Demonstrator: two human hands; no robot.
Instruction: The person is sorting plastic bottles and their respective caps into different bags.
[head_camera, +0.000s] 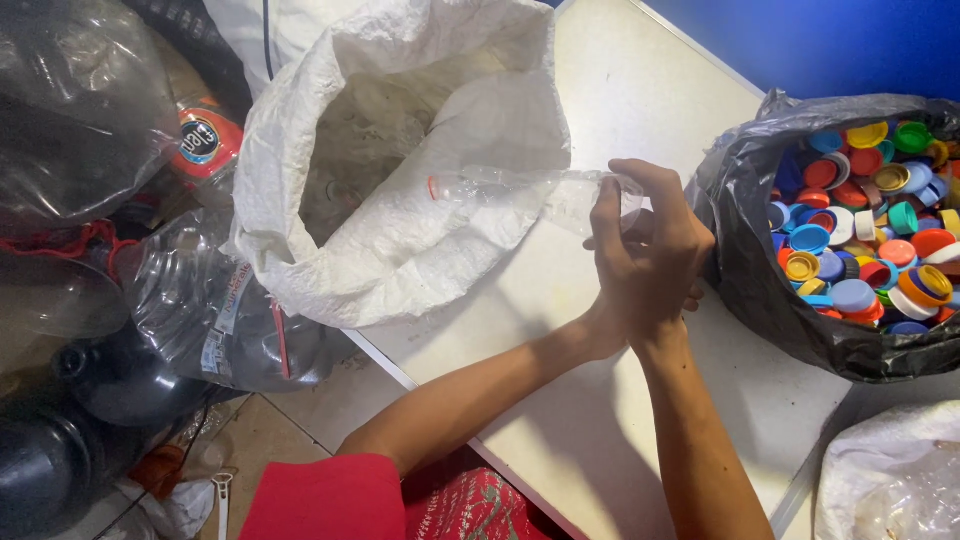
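Observation:
My right hand (655, 245) is wrapped around the base end of a clear, crushed plastic bottle (520, 188), which lies sideways above the white table (640, 90). The bottle's uncapped neck, with an orange ring, points left over the mouth of an open white woven sack (400, 250). My left hand (606, 322) sits under the right one and is mostly hidden; it seems to clasp the same end of the bottle. Just right of my hands, a black plastic bag (745, 270) holds several coloured bottle caps (860, 230).
Transparent bags stuffed with plastic bottles (190, 300) pile up on the floor at the left. A second white sack (890, 470) shows at the bottom right corner. A blue wall runs behind the table.

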